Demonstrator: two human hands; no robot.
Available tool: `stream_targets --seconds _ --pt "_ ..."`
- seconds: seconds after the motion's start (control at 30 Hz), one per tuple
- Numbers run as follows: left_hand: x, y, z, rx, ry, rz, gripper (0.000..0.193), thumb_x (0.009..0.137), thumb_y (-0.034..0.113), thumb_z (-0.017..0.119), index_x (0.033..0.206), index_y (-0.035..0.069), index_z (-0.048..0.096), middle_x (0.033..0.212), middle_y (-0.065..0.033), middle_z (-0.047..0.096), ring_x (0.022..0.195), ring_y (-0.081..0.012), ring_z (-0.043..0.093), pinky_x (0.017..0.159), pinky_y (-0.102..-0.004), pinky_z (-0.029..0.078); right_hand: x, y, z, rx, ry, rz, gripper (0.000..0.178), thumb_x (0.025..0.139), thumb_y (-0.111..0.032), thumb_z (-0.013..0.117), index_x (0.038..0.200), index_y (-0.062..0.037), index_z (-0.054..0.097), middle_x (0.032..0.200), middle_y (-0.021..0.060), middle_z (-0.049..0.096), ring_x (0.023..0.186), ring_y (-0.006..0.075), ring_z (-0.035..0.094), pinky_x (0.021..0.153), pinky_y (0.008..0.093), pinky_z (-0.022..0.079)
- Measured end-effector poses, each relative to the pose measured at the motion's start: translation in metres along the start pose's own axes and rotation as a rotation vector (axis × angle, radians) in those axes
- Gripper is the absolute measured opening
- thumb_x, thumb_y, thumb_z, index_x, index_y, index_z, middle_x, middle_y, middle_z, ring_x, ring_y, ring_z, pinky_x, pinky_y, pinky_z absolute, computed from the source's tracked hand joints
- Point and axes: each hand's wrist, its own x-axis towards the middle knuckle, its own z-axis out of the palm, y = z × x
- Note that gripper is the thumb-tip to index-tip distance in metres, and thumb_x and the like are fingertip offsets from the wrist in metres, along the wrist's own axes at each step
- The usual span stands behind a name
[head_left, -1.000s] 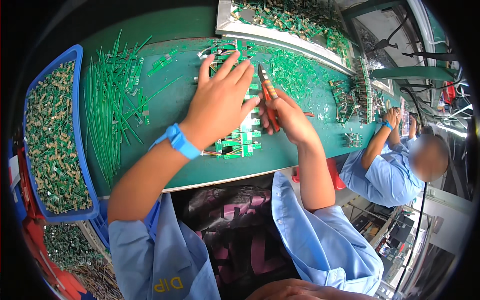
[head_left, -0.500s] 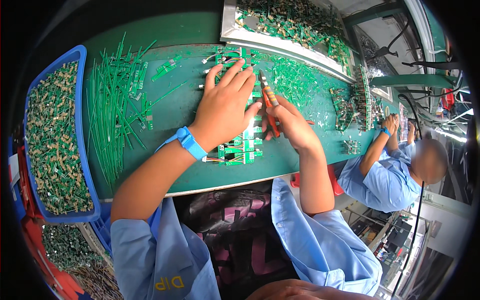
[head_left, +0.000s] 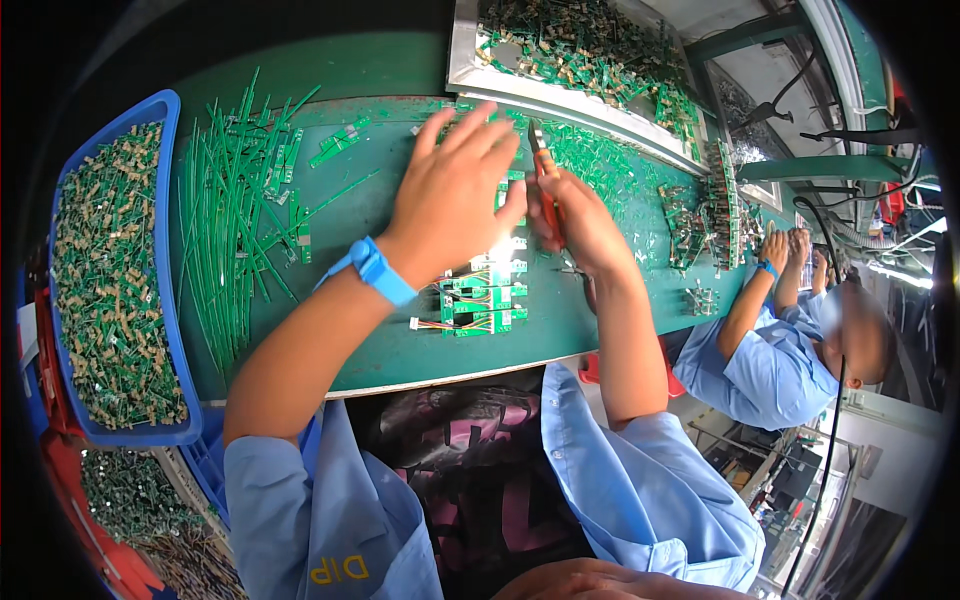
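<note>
My left hand (head_left: 450,195), with a blue wrist strap (head_left: 372,268), is spread over a green circuit board panel (head_left: 490,300). Its fingers are apart, and it covers much of the panel's middle and far part. Small boards with coloured wires and white connectors show at the panel's near end. Just right of it, my right hand (head_left: 588,225) is closed round a pair of pliers (head_left: 547,185) with orange-red handles. Their pointed jaws aim away from me, beside the panel's far end. I cannot tell whether the jaws touch anything.
Long thin green strips (head_left: 225,220) lie in a pile to the left, beside a blue bin (head_left: 172,330) full of small boards. Green scraps (head_left: 590,165) cover the bench at right, below a metal-edged tray (head_left: 580,112) of parts. A co-worker (head_left: 770,340) sits at far right.
My left hand has shifted slightly away from me, its fingers now blurred. My right hand has moved a little with the pliers, whose handles are now closer together.
</note>
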Motion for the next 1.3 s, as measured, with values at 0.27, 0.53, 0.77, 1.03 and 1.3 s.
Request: stream_targets --seconds 0.27,0.53,0.77,1.03,1.3 --pt "-0.005 -0.013 0.02 0.083 -0.03 -0.054 0.065 0.105 0.038 0.068 0.158 0.002 0.059 0.171 -0.0118 0.055 0.164 -0.0328 0.041 0.132 -0.0605 0.027 0.008 -0.009 0.006 -0.056 -0.044 0.001 0.026 0.111 -0.029 0.059 0.116 -0.0041 0.065 0.083 0.0056 0.065 0.057 0.0133 0.052 0.048 0.0274 0.041" --pt "-0.003 -0.011 0.021 0.083 -0.06 -0.062 0.067 0.107 0.039 0.065 0.161 0.001 0.056 0.173 -0.011 0.052 0.165 -0.0338 0.04 0.131 -0.0621 0.028 0.008 -0.012 0.005 -0.083 0.013 0.007 0.03 0.113 -0.035 0.062 0.114 -0.0046 0.067 0.082 0.0042 0.064 0.06 0.012 0.052 0.051 0.0274 0.041" --pt "-0.001 -0.014 0.02 0.072 -0.041 -0.026 0.067 0.105 0.039 0.068 0.16 0.002 0.057 0.171 -0.0121 0.053 0.164 -0.034 0.041 0.13 -0.0619 0.029 -0.019 -0.011 -0.01 -0.304 0.216 0.002 0.037 0.113 -0.037 0.065 0.12 -0.0009 0.069 0.088 0.006 0.068 0.067 0.0164 0.058 0.061 0.0308 0.049" --pt "0.006 -0.024 0.009 0.054 -0.022 -0.072 0.065 0.103 0.04 0.073 0.155 0.003 0.062 0.164 -0.0148 0.06 0.157 -0.0341 0.049 0.129 -0.0615 0.03 -0.069 0.076 -0.121 -1.371 0.872 -0.624 0.044 0.103 -0.027 0.075 0.137 0.0005 0.066 0.09 0.0107 0.071 0.083 0.0314 0.068 0.081 0.044 0.057" --pt "0.007 -0.043 -0.035 -0.019 -0.273 -0.222 0.066 0.103 0.041 0.076 0.153 0.001 0.064 0.151 -0.0178 0.068 0.136 -0.0382 0.063 0.122 -0.0521 0.042 -0.169 0.093 0.032 -0.125 -0.03 -0.029 0.069 0.105 -0.016 0.076 0.164 -0.0041 0.042 0.104 0.0129 0.075 0.082 0.0185 0.07 0.071 0.0304 0.054"
